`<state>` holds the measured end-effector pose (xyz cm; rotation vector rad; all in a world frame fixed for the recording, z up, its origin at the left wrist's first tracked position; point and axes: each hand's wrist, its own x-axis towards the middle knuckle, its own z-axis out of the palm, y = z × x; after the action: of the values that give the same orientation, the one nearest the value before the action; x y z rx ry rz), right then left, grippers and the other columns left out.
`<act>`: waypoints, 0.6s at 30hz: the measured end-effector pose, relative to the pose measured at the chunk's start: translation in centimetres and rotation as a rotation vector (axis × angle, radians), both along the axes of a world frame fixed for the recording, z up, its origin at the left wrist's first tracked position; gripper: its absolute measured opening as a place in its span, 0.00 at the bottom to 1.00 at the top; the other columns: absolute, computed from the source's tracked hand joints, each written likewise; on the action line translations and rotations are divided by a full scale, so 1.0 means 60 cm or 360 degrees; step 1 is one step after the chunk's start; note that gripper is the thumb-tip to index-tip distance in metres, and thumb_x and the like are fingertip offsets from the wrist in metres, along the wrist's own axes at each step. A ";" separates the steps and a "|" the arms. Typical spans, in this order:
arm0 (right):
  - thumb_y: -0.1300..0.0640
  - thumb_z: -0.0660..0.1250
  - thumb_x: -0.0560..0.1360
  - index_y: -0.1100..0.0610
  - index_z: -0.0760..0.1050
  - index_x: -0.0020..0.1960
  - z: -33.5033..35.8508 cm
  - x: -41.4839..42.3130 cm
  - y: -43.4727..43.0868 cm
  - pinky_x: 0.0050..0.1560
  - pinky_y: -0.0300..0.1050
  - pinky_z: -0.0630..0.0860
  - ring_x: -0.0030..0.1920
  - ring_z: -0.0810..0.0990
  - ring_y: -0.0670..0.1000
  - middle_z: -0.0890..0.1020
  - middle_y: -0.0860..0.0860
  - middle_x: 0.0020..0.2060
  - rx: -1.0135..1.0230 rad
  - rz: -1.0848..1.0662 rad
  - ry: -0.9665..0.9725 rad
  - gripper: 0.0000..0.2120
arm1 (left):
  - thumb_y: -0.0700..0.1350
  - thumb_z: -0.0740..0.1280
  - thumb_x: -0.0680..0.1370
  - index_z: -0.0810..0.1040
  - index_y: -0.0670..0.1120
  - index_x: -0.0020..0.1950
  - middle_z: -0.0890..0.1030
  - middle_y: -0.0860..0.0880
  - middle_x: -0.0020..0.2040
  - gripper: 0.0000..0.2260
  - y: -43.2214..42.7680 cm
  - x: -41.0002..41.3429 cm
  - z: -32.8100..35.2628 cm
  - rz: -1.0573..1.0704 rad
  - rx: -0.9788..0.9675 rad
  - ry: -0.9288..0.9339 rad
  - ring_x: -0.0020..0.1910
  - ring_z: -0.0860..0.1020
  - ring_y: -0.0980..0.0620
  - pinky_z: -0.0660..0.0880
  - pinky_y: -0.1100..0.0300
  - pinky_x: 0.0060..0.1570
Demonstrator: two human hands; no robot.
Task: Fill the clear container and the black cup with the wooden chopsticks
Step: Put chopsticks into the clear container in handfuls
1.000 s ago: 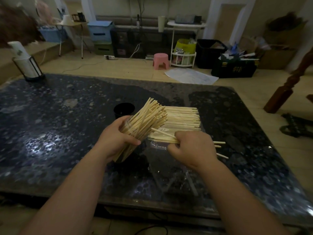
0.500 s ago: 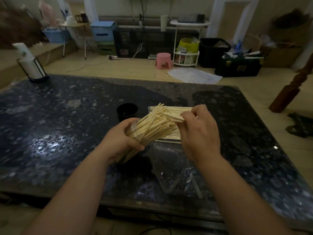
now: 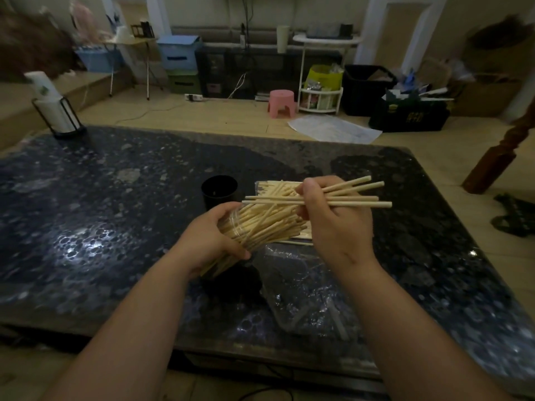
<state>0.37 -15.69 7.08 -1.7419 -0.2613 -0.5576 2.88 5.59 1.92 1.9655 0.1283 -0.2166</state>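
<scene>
A wide, dark, speckled stone surface (image 3: 115, 212) fills most of the view, seen from above by the person working at it. Beyond its far edge is a wooden floor with boxes, bins and a small pink stool (image 3: 281, 102). At the far left corner of the surface a white paper roll (image 3: 55, 108) stands upright in a black wire holder.

Near the front edge, right of centre, a crumpled clear plastic wrapper (image 3: 304, 290) lies flat on the surface. Two bare forearms reach in from the bottom of the view.

The left hand (image 3: 208, 241) is curled around the clear container (image 3: 236, 230), holding it above the surface and tilted so its mouth points up and to the right. A thick bundle of wooden chopsticks (image 3: 269, 221) fills the container and sticks out of its mouth.

The right hand (image 3: 333, 224) is just beside the bundle's tips, its fingers closed on a few loose chopsticks (image 3: 362, 198). These lie nearly level and cross above the bundle.

The black cup (image 3: 219, 191) stands upright on the surface just behind the left hand. Its inside is too dark to make out.

A flat pile of chopsticks (image 3: 272, 186) lies on the surface to the right of the cup, partly hidden behind the hands.
</scene>
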 end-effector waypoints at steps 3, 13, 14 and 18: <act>0.58 0.64 0.81 0.48 0.79 0.38 0.003 -0.002 -0.001 0.38 0.30 0.72 0.37 0.80 0.38 0.81 0.37 0.32 -0.0028 0.0002 0.0058 0.14 | 0.42 0.82 0.49 0.78 0.65 0.62 0.80 0.56 0.60 0.43 0.000 -0.001 0.001 -0.0011 0.0004 -0.0011 0.62 0.77 0.52 0.74 0.46 0.65; 0.55 0.73 0.75 0.49 0.83 0.44 -0.012 0.010 -0.002 0.41 0.32 0.77 0.42 0.82 0.39 0.84 0.43 0.39 -0.0100 0.0186 0.0536 0.02 | 0.33 0.82 0.56 0.76 0.60 0.67 0.79 0.58 0.60 0.43 -0.010 -0.007 0.009 -0.0138 0.0138 -0.0025 0.59 0.76 0.56 0.73 0.59 0.54; 0.54 0.74 0.74 0.50 0.82 0.46 -0.013 0.009 -0.001 0.40 0.34 0.78 0.41 0.83 0.40 0.85 0.45 0.40 -0.0035 0.0200 0.0590 0.02 | 0.33 0.82 0.57 0.76 0.60 0.67 0.79 0.58 0.60 0.43 -0.011 -0.008 0.010 -0.0139 0.0134 -0.0031 0.59 0.76 0.56 0.73 0.60 0.53; 0.52 0.68 0.77 0.51 0.76 0.47 -0.007 0.014 -0.006 0.38 0.50 0.76 0.37 0.79 0.50 0.80 0.48 0.38 0.0460 0.0058 0.0613 0.03 | 0.33 0.82 0.56 0.76 0.60 0.67 0.79 0.57 0.60 0.44 -0.008 -0.008 0.008 -0.0106 0.0087 -0.0020 0.60 0.76 0.55 0.74 0.58 0.56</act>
<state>1.20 -16.06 6.65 -1.5215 0.0581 -0.2119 2.43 5.10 2.42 2.0270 0.0609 -0.2465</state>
